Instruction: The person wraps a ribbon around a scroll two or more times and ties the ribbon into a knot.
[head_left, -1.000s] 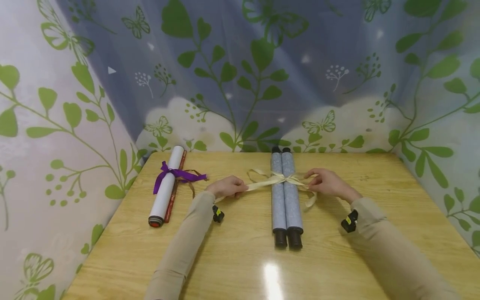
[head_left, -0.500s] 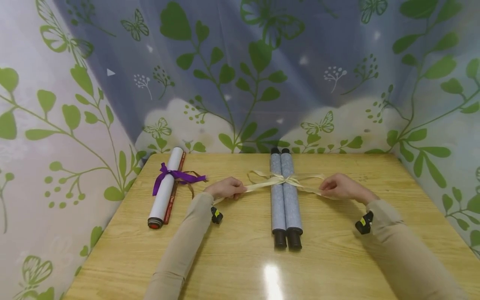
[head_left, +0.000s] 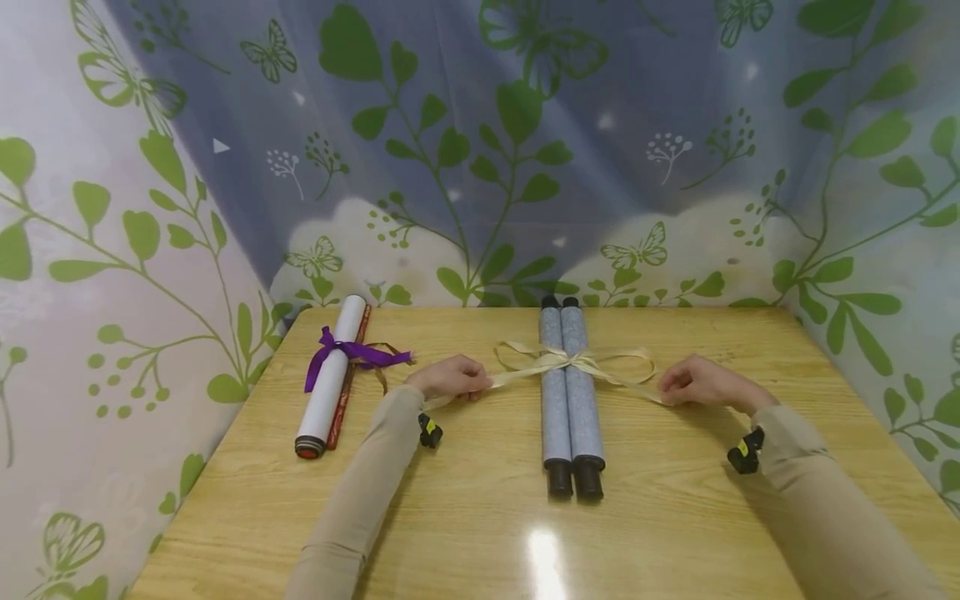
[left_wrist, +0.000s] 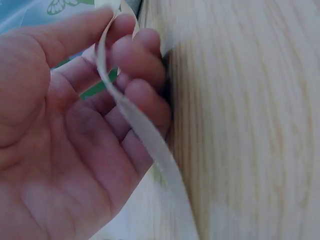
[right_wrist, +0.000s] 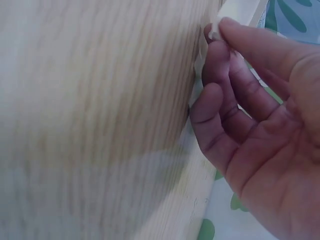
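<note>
Two grey-blue scrolls (head_left: 557, 417) with black end knobs lie side by side on the table. A cream ribbon (head_left: 517, 375) is tied round their middle, with loops spreading to both sides of the knot. My left hand (head_left: 452, 377) pinches one ribbon tail left of the scrolls; in the left wrist view that ribbon (left_wrist: 150, 142) runs across the palm and hangs past the fingers. To the right of the scrolls, my right hand (head_left: 705, 383) pinches the other tail between thumb and finger, as the right wrist view shows with the ribbon (right_wrist: 235, 12) at the fingertips.
At the left of the wooden table (head_left: 660, 533) lie a white scroll (head_left: 333, 392) tied with a purple ribbon (head_left: 375, 357) and a slim red patterned roll (head_left: 343, 408) against it. A leaf-patterned curtain (head_left: 525, 183) stands behind the table and at its sides.
My right hand has moved to the right and slightly nearer, drawing its ribbon tail out longer. The left hand has barely moved and keeps its pinch on the other tail.
</note>
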